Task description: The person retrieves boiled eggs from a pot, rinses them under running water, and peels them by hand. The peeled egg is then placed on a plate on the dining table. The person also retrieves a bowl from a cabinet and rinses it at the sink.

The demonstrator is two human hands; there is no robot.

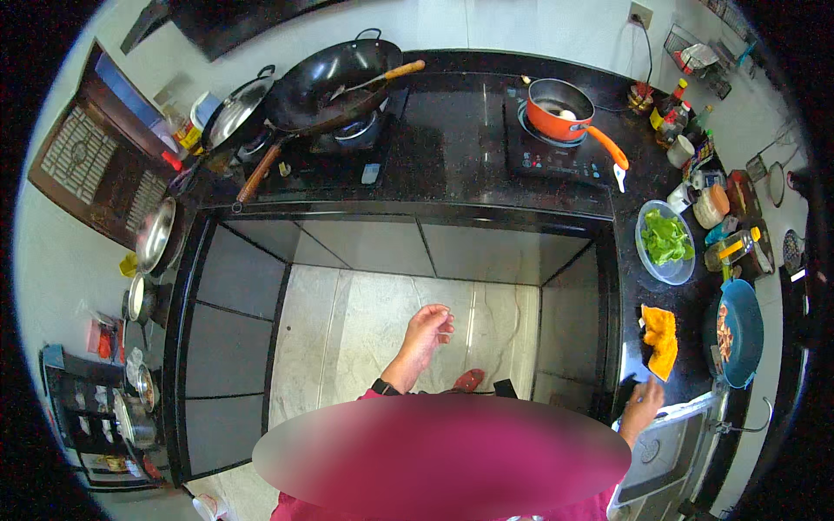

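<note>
My left hand [430, 331] hangs over the floor in front of my body. Its fingers are loosely curled, some apart, with nothing in them; a dark band is on the wrist. To the right, my right hand [644, 405] is by the front corner of the sink. Just beyond its fingertips lies a crumpled yellow-orange cloth [661, 342] on the black counter; I see a gap between them. Whether the right fingers hold anything is too blurred to tell. Farther along the counter is a clear bowl [644, 260] of green leaves [666, 238].
The sink [664, 449] with its faucet [749, 426] is at right, near a blue pan [749, 312] holding food pieces. An orange saucepan [554, 124] sits on the induction cooktop [550, 163]. A large wok [306, 84] with spatula [381, 77] rests on the gas stove [352, 156]. Bottles [671, 117] line the wall.
</note>
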